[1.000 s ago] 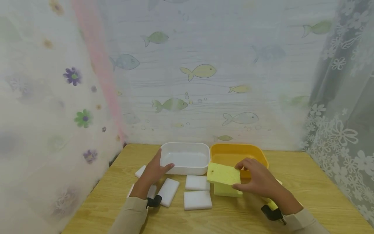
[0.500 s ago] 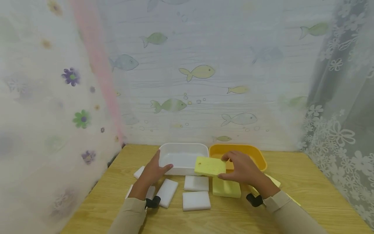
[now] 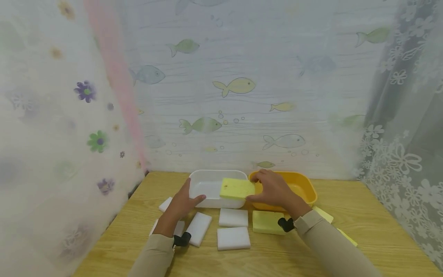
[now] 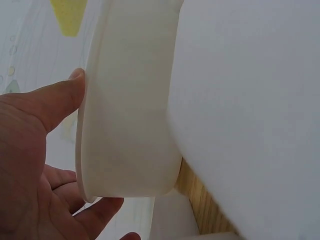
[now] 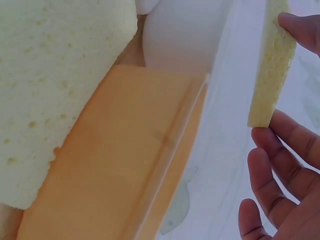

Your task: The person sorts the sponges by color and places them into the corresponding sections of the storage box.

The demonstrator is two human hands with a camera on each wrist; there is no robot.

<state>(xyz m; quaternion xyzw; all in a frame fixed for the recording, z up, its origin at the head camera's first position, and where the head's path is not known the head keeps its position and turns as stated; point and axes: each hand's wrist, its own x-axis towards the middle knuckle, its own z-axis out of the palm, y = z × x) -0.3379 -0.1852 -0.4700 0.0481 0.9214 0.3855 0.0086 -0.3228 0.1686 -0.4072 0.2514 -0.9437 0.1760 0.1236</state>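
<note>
My right hand (image 3: 271, 188) pinches a yellow sponge (image 3: 235, 188) by its right end, thumb below and fingers above. The sponge hangs in the air before the right part of a white plastic tray (image 3: 212, 201); the right wrist view shows the pinched sponge (image 5: 272, 65) edge-on. At the left end of that tray, my left hand (image 3: 181, 202) holds the rim, with the thumb (image 4: 70, 95) on the front and fingers round the corner. Right of the white tray stands an orange-yellow tray (image 3: 301, 188), partly behind my right hand.
Several white sponges lie in front of the white tray, among them one upper sponge (image 3: 233, 217) and one lower sponge (image 3: 233, 238). A yellow sponge (image 3: 266, 222) lies beside them. More yellow pieces (image 3: 323, 214) rest on the wooden table (image 3: 373, 215) at right. A fish-print curtain (image 3: 242, 115) hangs behind.
My right hand has carried the yellow sponge left and away from me, from before the orange-yellow tray to before the white one. The left hand keeps its place.
</note>
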